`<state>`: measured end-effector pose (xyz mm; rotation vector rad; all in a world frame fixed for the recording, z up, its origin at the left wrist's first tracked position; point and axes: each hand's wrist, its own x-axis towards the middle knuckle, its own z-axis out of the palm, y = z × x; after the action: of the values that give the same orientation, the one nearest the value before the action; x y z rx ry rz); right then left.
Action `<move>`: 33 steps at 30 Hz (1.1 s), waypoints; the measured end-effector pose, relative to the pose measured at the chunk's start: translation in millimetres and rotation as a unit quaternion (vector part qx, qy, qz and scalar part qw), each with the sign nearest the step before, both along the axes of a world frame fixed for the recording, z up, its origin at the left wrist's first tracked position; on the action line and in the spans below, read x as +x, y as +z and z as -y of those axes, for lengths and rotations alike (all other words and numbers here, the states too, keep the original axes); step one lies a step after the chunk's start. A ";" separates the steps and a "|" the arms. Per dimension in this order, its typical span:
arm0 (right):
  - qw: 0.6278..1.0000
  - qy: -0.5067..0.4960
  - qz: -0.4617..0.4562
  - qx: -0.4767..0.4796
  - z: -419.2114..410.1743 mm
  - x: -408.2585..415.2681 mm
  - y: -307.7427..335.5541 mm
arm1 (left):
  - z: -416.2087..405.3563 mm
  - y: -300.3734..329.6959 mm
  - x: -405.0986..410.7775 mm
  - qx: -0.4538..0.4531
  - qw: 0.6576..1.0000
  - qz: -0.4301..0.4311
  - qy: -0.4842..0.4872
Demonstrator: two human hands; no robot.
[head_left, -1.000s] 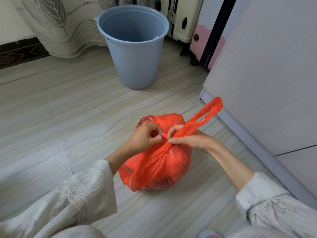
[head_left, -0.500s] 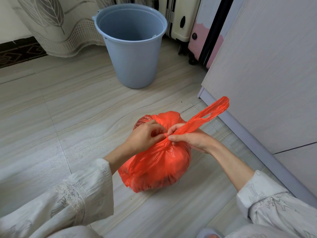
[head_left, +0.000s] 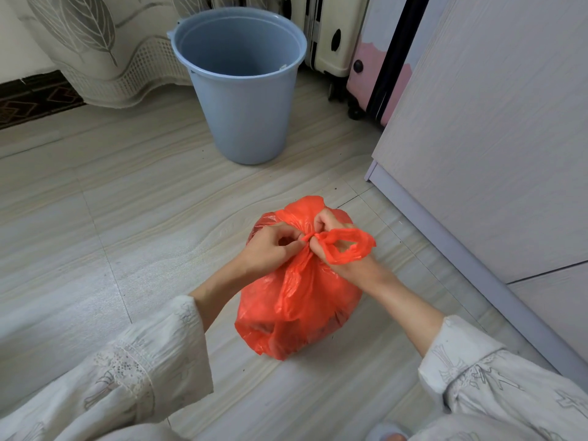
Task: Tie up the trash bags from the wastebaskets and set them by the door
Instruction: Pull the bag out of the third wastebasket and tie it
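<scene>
A full orange-red trash bag (head_left: 299, 300) sits on the pale floor in front of me. My left hand (head_left: 270, 246) pinches the gathered plastic at the bag's neck. My right hand (head_left: 331, 240) holds the other handle, and the handle loop (head_left: 346, 246) is folded down over its back. Both hands meet at the top of the bag. The blue wastebasket (head_left: 241, 87) stands behind the bag with no liner in it.
A white cabinet (head_left: 486, 128) with a grey plinth runs along the right. A cream suitcase (head_left: 324, 33) and a pink one (head_left: 375, 65) stand behind the wastebasket. A leaf-patterned curtain (head_left: 105, 49) hangs at the back left.
The handle loop that stretched up to the right has been pulled down and folded over my right hand. Both hands stay at the bag's neck.
</scene>
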<state>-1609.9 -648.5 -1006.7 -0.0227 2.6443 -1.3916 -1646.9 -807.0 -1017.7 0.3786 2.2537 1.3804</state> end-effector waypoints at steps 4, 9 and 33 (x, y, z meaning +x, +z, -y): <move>0.986 -0.143 0.053 -0.071 9.5 -11.1 -1.4 | -0.9 -0.2 3.3 -0.015 1.000 -0.019 0.009; 0.919 -0.186 0.209 -0.279 2.1 -16.1 -3.3 | -2.2 0.7 6.1 -0.029 0.998 -0.054 0.017; 0.964 -0.127 0.094 -0.213 2.1 -8.1 0.6 | 5.9 4.3 -5.2 -0.084 0.984 -0.157 0.030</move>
<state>-1618.0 -650.6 -1006.1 0.3916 2.2084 -1.9145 -1652.1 -812.9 -1013.4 0.5039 2.6344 1.2175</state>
